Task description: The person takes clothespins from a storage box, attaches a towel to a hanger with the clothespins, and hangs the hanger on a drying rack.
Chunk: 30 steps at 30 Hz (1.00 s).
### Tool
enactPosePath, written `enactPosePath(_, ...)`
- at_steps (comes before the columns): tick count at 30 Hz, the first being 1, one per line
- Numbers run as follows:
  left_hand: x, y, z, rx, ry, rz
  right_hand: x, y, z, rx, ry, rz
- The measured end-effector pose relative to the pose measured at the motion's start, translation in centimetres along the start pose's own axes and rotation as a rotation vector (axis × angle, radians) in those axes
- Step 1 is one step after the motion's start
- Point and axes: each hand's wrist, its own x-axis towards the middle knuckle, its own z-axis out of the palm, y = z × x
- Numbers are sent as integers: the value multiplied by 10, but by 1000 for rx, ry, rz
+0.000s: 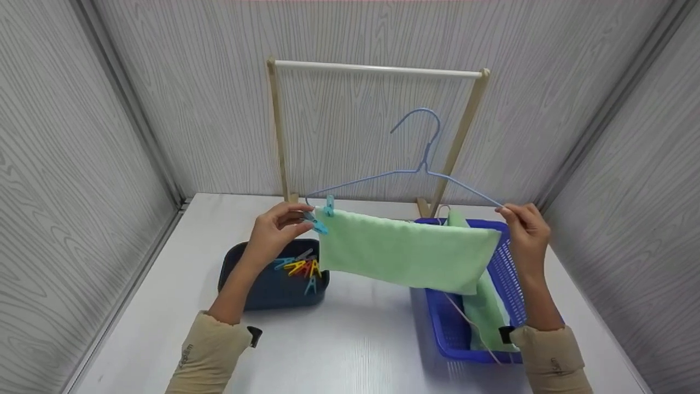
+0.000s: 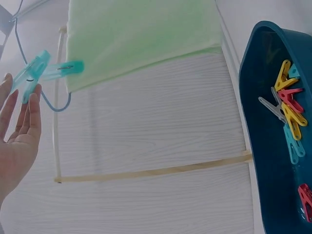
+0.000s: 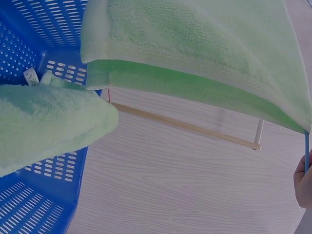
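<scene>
A light green towel [image 1: 407, 251] hangs folded over the lower bar of a blue wire hanger [image 1: 421, 171], held up above the table. One light blue clothespin [image 1: 329, 206] grips the towel near its top left corner. My left hand [image 1: 276, 230] pinches a second light blue clothespin [image 2: 33, 73] between thumb and fingers, right beside that corner. Whether this clothespin bites the cloth I cannot tell. With thumb and fingers, my right hand [image 1: 528, 232] pinches the hanger's right end. In the right wrist view only part of that hand shows, at the right edge.
Below my left hand stands a dark blue tray [image 1: 273, 301] with several coloured clothespins [image 2: 292, 112]. A blue plastic basket [image 1: 448, 350] at the right holds another green towel [image 3: 48, 122]. Behind stands a rack with a white rail [image 1: 377, 69] and wooden posts.
</scene>
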Motion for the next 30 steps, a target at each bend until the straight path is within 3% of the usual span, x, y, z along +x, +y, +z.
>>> enactPosePath(11,5,6,9,23,-18,80,0,3,3,59,-17,-31)
enactPosePath(30,10,12,29,-12,-57,76,0,-3,7,61,-16,-48)
